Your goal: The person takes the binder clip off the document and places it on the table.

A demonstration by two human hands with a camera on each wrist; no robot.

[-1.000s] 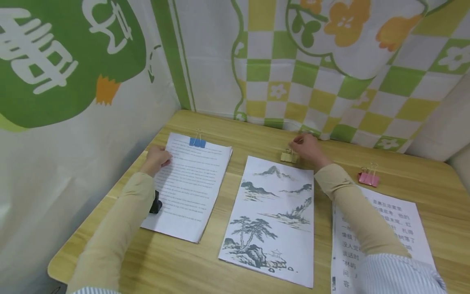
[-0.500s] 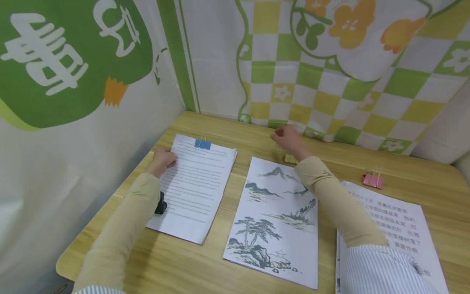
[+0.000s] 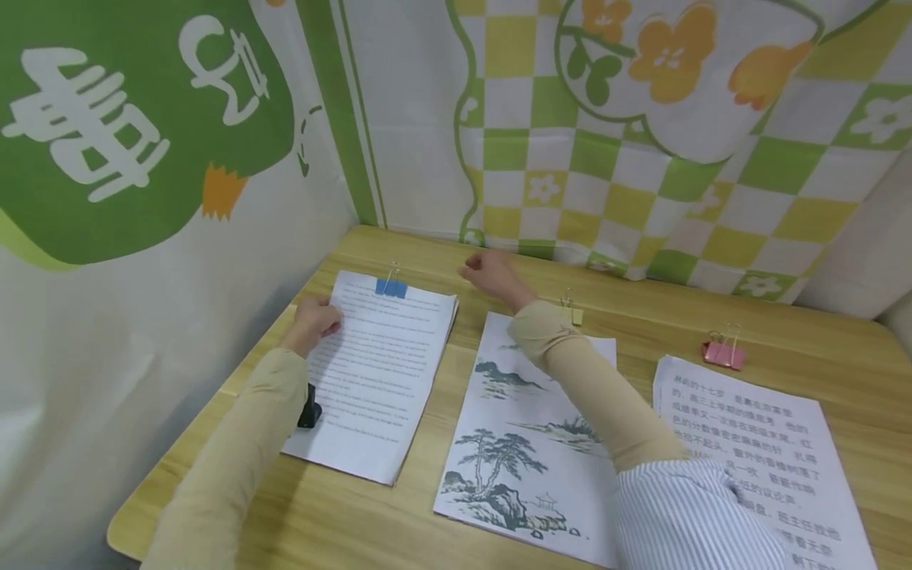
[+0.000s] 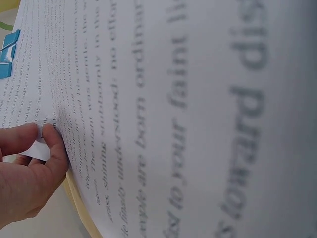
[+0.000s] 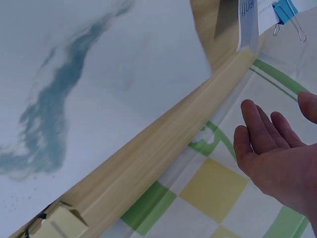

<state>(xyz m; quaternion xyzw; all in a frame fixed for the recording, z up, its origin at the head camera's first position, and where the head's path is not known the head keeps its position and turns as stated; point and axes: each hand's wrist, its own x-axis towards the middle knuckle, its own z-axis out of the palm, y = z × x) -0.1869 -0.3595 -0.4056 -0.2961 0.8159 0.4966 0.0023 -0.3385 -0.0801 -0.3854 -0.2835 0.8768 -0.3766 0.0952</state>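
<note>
My left hand is at the left edge of a stack of printed sheets. In the left wrist view its thumb and forefinger pinch the paper's edge. A blue binder clip sits on the stack's top edge, its wire handles up. My right hand is over the back of the table, between that stack and the landscape print. Its fingers are loosely bent and hold nothing, as the right wrist view shows. A yellow binder clip lies behind the print, partly hidden by the right sleeve.
A pink binder clip lies behind a stack of Chinese-text sheets at right, partly covered by the right sleeve. A small black object shows beside the left forearm. A patterned curtain hangs along the table's back edge.
My right hand has left the yellow binder clip and moved left along the back of the table, toward the blue-clipped stack. The left hand stays at its paper edge.
</note>
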